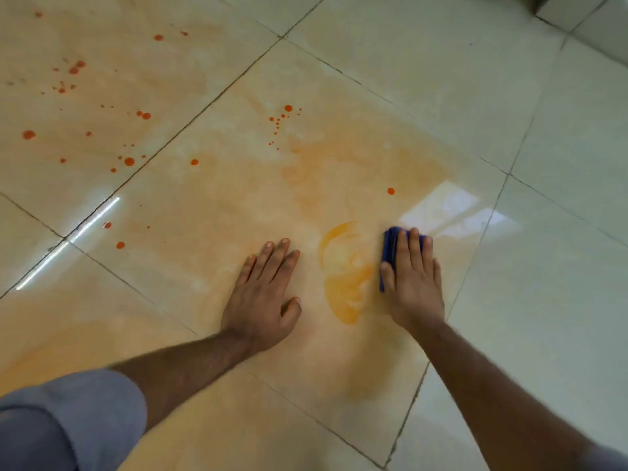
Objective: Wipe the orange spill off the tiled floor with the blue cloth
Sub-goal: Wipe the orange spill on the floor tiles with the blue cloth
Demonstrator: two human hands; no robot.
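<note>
We had our right hand (413, 280) pressed flat on the blue cloth (390, 253), which lay folded on the tiled floor (560, 300) just right of the thickest orange spill (346, 283). The grip of that hand was spread, fingers lying over the cloth and pinning it down rather than closing round it. Our left hand (263, 294) rested palm-down on the tile on the other side of the pool, its grip also apart and holding nothing, bracing us.

The wet pool sat between our two hands, with a curved streak at its upper edge. Beyond it a pale orange film (323, 171) spread over most of the tile, and orange droplets (129, 161) dotted the tiles to the left and further out.

We judged the wiping to be partly done. To do this stroke well, we needed to keep the palm's weight even over the cloth, draw it leftward through the pool in one pass, and gather liquid inward instead of pushing it into the grout line. Turning the cloth to a clean face would probably be wise before tackling the film and scattered drops.
</note>
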